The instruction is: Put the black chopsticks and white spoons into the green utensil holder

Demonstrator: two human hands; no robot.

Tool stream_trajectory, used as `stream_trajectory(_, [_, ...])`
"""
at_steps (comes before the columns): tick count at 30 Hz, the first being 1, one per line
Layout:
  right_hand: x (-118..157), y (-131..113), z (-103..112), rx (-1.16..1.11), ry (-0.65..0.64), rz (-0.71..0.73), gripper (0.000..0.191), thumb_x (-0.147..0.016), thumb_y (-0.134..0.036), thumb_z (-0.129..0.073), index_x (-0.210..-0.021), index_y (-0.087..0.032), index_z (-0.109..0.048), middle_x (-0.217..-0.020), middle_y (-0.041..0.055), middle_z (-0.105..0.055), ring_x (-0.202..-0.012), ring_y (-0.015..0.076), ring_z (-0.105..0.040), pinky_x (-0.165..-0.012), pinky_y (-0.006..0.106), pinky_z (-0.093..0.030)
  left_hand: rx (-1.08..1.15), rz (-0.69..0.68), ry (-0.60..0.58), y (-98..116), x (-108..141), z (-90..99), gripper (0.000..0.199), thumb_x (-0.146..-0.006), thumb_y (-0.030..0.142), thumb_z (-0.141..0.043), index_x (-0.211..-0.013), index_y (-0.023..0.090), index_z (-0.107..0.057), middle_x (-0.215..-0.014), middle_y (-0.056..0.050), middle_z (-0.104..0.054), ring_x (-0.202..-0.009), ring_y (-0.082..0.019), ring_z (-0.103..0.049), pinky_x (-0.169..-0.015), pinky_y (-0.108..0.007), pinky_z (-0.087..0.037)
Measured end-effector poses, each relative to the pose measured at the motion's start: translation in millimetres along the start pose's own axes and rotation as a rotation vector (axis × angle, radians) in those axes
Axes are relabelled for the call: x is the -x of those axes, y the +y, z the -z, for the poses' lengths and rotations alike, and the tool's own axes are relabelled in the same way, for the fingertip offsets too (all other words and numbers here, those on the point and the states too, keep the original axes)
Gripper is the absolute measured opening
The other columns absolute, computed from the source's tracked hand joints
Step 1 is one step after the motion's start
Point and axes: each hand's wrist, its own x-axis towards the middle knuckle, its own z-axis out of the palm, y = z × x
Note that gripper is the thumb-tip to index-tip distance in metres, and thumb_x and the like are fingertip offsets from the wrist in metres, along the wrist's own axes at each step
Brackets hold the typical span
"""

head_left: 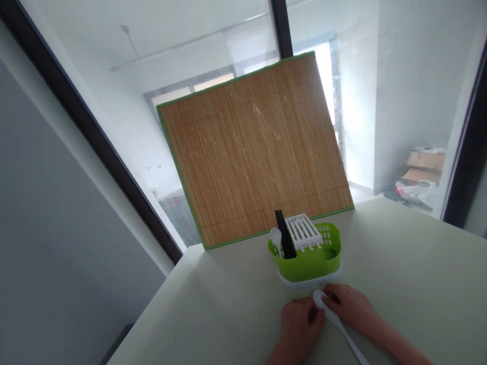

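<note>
A white long-handled spoon [335, 320] lies between my hands at the front of the table, its bowl away from me and its handle running down to the bottom edge. My left hand [300, 322] has curled fingers, with thumb and fingertips at the left rim of the bowl. From the other side, my right hand [352, 306] pinches the bowl's right edge. Just beyond the hands stands a green cutlery caddy [310, 267] with a white base. Black chopsticks [285, 235] and small white spoons [276, 238] stand in its left part; a white slotted rack [303, 230] sits on top.
The caddy and hands share a pale table [228, 304]. At its far edge a bamboo mat [254, 152] with green trim leans against the glass. A dark window frame [95, 137] runs along the left. Cardboard boxes [426, 165] lie behind the glass at right.
</note>
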Motion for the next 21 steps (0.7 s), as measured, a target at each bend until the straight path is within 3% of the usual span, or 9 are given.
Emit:
stream_trajectory(7, [-2,-8,8,-0.114,0.012,0.105,0.026,-0.089,-0.035,-0.043,-0.084,-0.022,-0.065,-0.07,0.0008,-0.068,-0.066,0.0185,-0.063,-0.061,0.027,-0.04,0.058,0.017,0.076,-3,0,1.5,0.033,-0.088,0.041,-0.047,-0.069,0.021,-0.065,-0.063,0.0,-0.065,-0.057,-0.014,-0.054,-0.056,-0.026,-0.033])
stream_trajectory(10, [3,-20,16,-0.264,0.164,0.181,0.032,-0.091,-0.041,-0.04,-0.093,-0.021,-0.065,-0.074,0.0027,-0.069,-0.065,0.0188,-0.062,-0.063,0.029,-0.046,0.176,0.014,0.127,0,2,5.7,0.035,-0.087,0.042,-0.048,-0.065,0.019,-0.062,-0.059,0.0,-0.061,-0.054,-0.012,-0.05,-0.054,-0.024,-0.033])
stream_trajectory(14, [9,-34,25,-0.364,0.463,0.201,0.029,-0.092,-0.041,-0.044,-0.097,-0.02,-0.064,-0.08,0.0039,-0.07,-0.067,0.0176,-0.064,-0.064,0.027,-0.05,0.347,-0.065,0.114,8,6,7.1,0.013,-0.078,0.031,-0.061,-0.075,0.02,-0.067,-0.06,0.002,-0.06,-0.054,-0.011,-0.05,-0.056,-0.023,-0.038])
stream_trajectory(16, [10,-40,28,-0.355,0.568,0.233,0.025,-0.091,-0.039,-0.047,-0.096,-0.021,-0.064,-0.077,0.0023,-0.069,-0.064,0.016,-0.063,-0.062,0.025,-0.05,0.373,-0.1,0.122,12,8,5.4,0.01,-0.076,0.027,-0.063,-0.082,0.021,-0.069,-0.062,0.002,-0.062,-0.055,-0.011,-0.051,-0.058,-0.023,-0.04])
stream_trajectory(21, [10,-47,31,-0.317,0.638,0.39,0.015,-0.092,-0.028,-0.05,-0.1,-0.022,-0.061,-0.077,0.0013,-0.067,-0.064,0.014,-0.061,-0.061,0.023,-0.048,0.366,-0.106,0.205,15,7,2.5,0.013,-0.08,0.026,-0.057,-0.076,0.02,-0.069,-0.063,0.0,-0.062,-0.056,-0.011,-0.05,-0.059,-0.024,-0.039])
